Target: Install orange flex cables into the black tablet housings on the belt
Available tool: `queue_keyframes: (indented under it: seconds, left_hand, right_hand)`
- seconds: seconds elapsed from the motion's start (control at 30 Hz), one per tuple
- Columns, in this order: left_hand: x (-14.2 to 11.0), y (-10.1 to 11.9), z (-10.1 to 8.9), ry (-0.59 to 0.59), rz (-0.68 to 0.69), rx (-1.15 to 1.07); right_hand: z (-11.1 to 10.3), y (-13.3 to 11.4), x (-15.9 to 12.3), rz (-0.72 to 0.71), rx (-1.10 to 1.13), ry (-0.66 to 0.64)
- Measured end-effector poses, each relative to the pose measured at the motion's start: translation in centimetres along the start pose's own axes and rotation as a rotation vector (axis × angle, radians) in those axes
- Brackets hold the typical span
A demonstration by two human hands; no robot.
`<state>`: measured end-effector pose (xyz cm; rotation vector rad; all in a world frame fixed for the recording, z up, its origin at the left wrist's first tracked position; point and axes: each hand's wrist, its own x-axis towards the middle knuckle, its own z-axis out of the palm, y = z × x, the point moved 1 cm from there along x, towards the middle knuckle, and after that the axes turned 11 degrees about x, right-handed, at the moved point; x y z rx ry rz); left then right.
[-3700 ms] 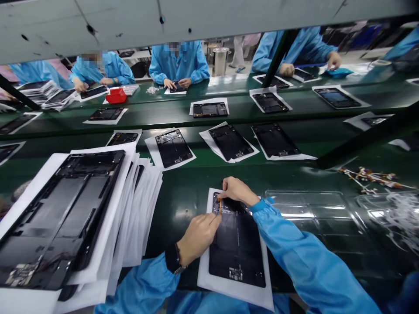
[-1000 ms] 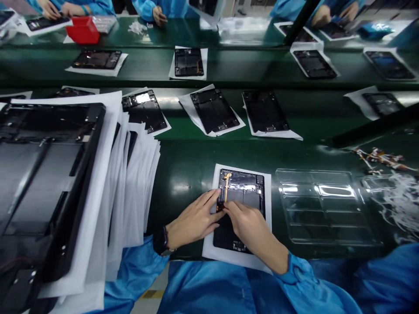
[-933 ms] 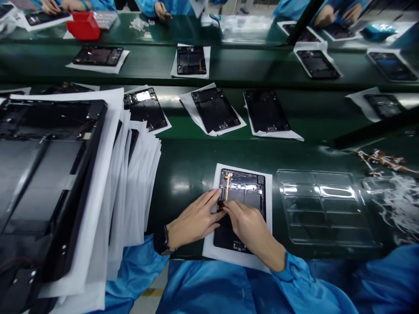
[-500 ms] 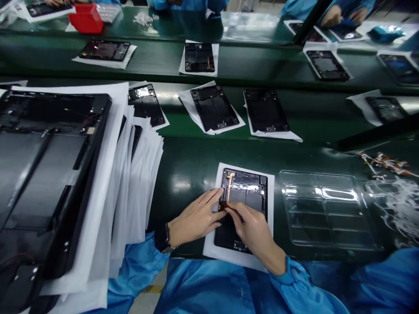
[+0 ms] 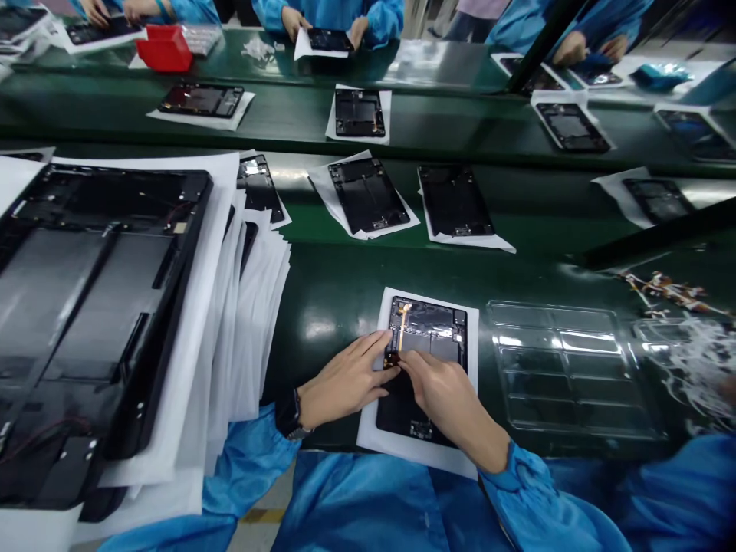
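Note:
A black tablet housing [image 5: 431, 314] lies open side up on a white sheet [image 5: 373, 429] in front of me. An orange flex cable [image 5: 402, 326] runs down its upper left part to a small dark red piece near my fingertips. My left hand [image 5: 348, 381] rests against the housing's left edge, fingers stretched out, the tips close to the cable's lower end. With thumb and index finger together, my right hand [image 5: 445, 391] pinches at that lower end; its fingertips partly hide what they hold. The right hand covers some of the housing's middle.
A tall stack of tablet housings [image 5: 109, 299] with white sheets stands at left. To the right lie a clear plastic tray [image 5: 575, 368], loose flex cables [image 5: 672, 290] and white strips [image 5: 704, 368]. More housings [image 5: 368, 195] lie on the belt. Co-workers' hands [image 5: 296, 23] work across the line.
The view has shifted slightly. Both my hands stay at the cable's lower end, the right fingers a little lower and flatter. Across the line, a co-worker's hands now show holding a housing.

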<state>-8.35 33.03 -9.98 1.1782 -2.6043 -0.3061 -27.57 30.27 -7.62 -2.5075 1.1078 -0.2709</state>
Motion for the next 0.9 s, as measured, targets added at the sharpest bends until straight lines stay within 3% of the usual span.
queue_keyframes:
  seconds: [0.23,0.33,0.4,0.5,0.57,0.63,0.77,0.9]
  left_hand:
    - [-0.4,0.3,0.0,-0.01,0.001,0.034]
    - [-0.2,0.1,-0.8,-0.001,0.005,0.023]
    - [1.5,-0.4,-1.4,0.042,-0.074,0.028]
    - [6.9,-1.7,-1.6,0.124,-0.241,0.078]
    - [11.1,-2.6,-0.9,0.063,-0.286,0.088]
    - [14.2,-3.4,0.0,-0.032,-0.302,0.071]
    - [15.5,-4.2,0.9,-0.096,-0.31,0.033]
    - [15.7,-6.0,-1.7,-0.084,-0.346,-0.032]
  right_hand:
    - [1.3,-0.8,0.7,0.02,-0.008,-0.013]
    - [1.1,-0.5,0.0,0.038,0.166,0.11]
    - [0.6,0.0,-1.2,0.088,0.36,0.297]
    - [-0.1,0.9,-3.8,0.255,0.57,0.586]
    - [-0.1,1.4,-5.9,0.35,0.639,0.662]
    - [0.3,1.9,-8.0,0.403,0.685,0.657]
    - [2.2,2.5,-11.3,0.464,0.731,0.703]
    - [3.4,2.9,-13.1,0.407,0.701,0.822]
